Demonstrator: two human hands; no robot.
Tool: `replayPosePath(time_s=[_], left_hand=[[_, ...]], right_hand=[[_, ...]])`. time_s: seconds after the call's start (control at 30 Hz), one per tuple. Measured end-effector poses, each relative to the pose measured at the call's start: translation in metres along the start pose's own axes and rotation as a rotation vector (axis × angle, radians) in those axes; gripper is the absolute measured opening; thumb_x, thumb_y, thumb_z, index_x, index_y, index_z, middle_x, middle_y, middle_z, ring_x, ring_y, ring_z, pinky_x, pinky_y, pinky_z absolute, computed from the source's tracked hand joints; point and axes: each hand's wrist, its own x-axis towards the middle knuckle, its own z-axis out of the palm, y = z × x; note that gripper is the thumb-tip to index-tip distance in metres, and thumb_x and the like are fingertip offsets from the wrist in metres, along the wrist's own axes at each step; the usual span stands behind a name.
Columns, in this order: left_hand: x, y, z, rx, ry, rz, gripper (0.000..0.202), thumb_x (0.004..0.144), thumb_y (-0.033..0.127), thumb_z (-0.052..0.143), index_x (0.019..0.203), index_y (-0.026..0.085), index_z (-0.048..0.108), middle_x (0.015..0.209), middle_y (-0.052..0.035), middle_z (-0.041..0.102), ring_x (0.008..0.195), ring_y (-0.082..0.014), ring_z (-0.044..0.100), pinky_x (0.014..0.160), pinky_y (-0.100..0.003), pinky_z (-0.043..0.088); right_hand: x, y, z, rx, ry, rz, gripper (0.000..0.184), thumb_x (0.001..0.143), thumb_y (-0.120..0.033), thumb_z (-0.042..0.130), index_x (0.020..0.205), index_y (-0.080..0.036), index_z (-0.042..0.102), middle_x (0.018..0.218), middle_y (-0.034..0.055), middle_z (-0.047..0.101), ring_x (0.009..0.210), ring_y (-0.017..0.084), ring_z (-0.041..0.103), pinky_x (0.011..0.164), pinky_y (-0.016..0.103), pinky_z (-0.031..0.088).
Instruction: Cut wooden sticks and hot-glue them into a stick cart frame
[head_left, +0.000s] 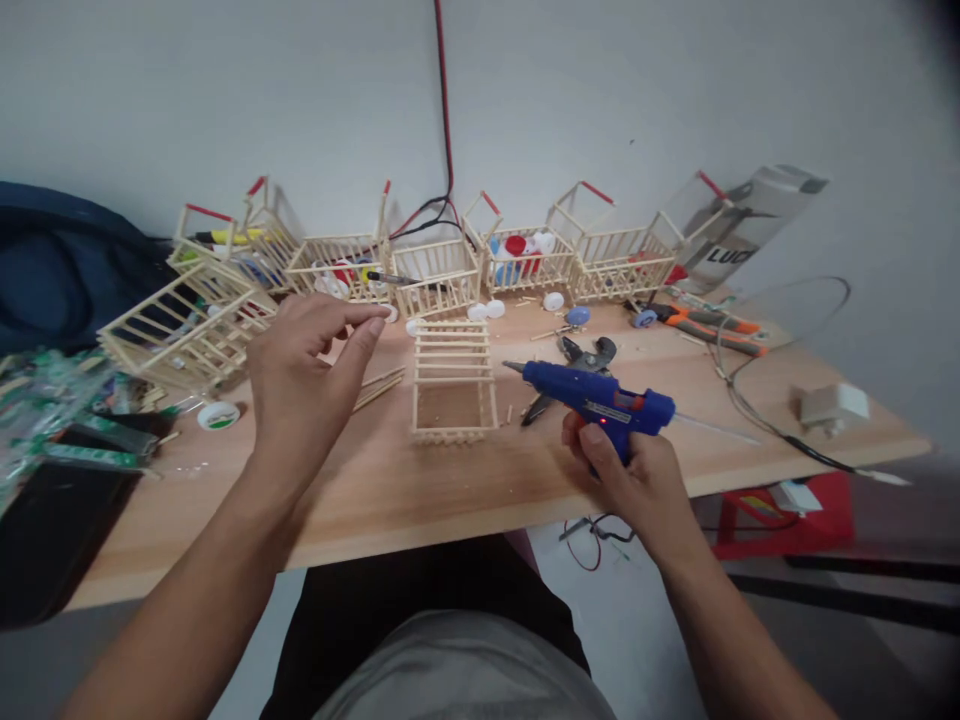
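Note:
My right hand (pixel 637 480) is wrapped round the grip of a blue hot glue gun (pixel 592 395), whose nozzle points left toward a small stick-built cart frame (pixel 452 380) lying on the wooden table (pixel 450 490). My left hand (pixel 307 385) hovers left of the frame. Its thumb and forefinger are pinched together near a white bottle cap, and what they hold is too small to make out.
A row of finished stick carts (pixel 525 255), some holding coloured bottle caps, lines the wall. Black pliers (pixel 581 360) lie behind the glue gun, orange-handled pliers (pixel 705 325) farther right. Loose sticks (pixel 379 385), caps, cables and a white plug (pixel 832 405) are scattered about. Green packets (pixel 52 410) sit at far left.

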Motion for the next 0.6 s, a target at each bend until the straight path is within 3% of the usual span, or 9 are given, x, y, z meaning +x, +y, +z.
replayPosePath(time_s=[0.13, 0.27, 0.43, 0.6], left_hand=[[0.000, -0.011, 0.001, -0.021, 0.045, -0.028, 0.016, 0.091, 0.033, 0.057, 0.090, 0.028, 0.072, 0.083, 0.0005, 0.071, 0.073, -0.0165, 0.057, 0.068, -0.034, 0.047], [0.002, -0.015, -0.001, -0.091, 0.046, -0.070, 0.012, 0.086, 0.030, 0.062, 0.089, 0.027, 0.074, 0.083, 0.0008, 0.071, 0.071, -0.0156, 0.057, 0.066, -0.032, 0.046], [0.004, -0.013, -0.002, -0.165, -0.060, -0.041, 0.010, 0.082, 0.025, 0.065, 0.085, 0.024, 0.074, 0.088, -0.0018, 0.074, 0.079, -0.0167, 0.062, 0.066, -0.031, 0.046], [0.003, -0.009, 0.002, -0.206, -0.091, 0.007, 0.009, 0.082, 0.022, 0.065, 0.082, 0.021, 0.073, 0.087, -0.0037, 0.074, 0.082, -0.0170, 0.063, 0.068, -0.030, 0.046]], right_hand=[[0.004, -0.007, -0.005, -0.292, 0.155, -0.199, 0.025, 0.093, -0.041, 0.049, 0.105, -0.022, 0.059, 0.096, 0.0093, 0.062, 0.086, 0.024, 0.060, 0.074, 0.035, 0.048], [0.020, 0.007, -0.024, -0.538, 0.270, -0.299, 0.033, 0.092, -0.035, 0.048, 0.121, -0.019, 0.052, 0.113, 0.0150, 0.059, 0.107, 0.030, 0.057, 0.089, 0.044, 0.047], [0.038, 0.047, -0.058, -0.754, 0.275, -0.286, 0.039, 0.089, -0.031, 0.050, 0.125, -0.017, 0.052, 0.115, 0.0183, 0.057, 0.109, 0.034, 0.054, 0.092, 0.047, 0.045], [0.040, 0.071, -0.078, -0.857, 0.269, -0.099, 0.035, 0.088, -0.030, 0.051, 0.121, -0.020, 0.058, 0.110, 0.0183, 0.058, 0.099, 0.034, 0.057, 0.076, 0.045, 0.047]])
